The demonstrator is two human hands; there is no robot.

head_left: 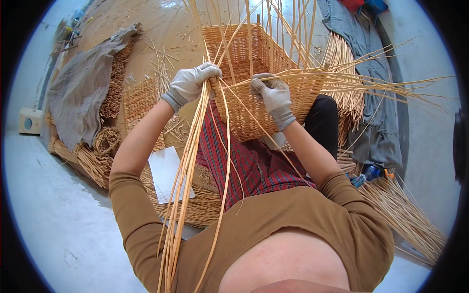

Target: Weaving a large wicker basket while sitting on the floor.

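Note:
A half-made wicker basket (244,115) rests tilted against my lap, with tall upright stakes rising from its rim. My left hand (193,84), in a pale work glove, is closed around a bunch of long wicker rods (183,171) at the basket's near left corner. Those rods hang down past my chest. My gloved right hand (273,100) is at the near rim, its thumb and fingers pinched on strands that run along the edge. More rods (386,83) stick out beyond the right corner. The fingertips of both hands are partly hidden.
A flat woven panel (139,105) lies to the left, beside cloth-covered wicker bundles (80,90). On the right, rods (342,58) lie under blue-grey cloth (376,112). A white board (166,171) is by my left knee. A blue-handled tool (366,175) rests near loose rods (403,210).

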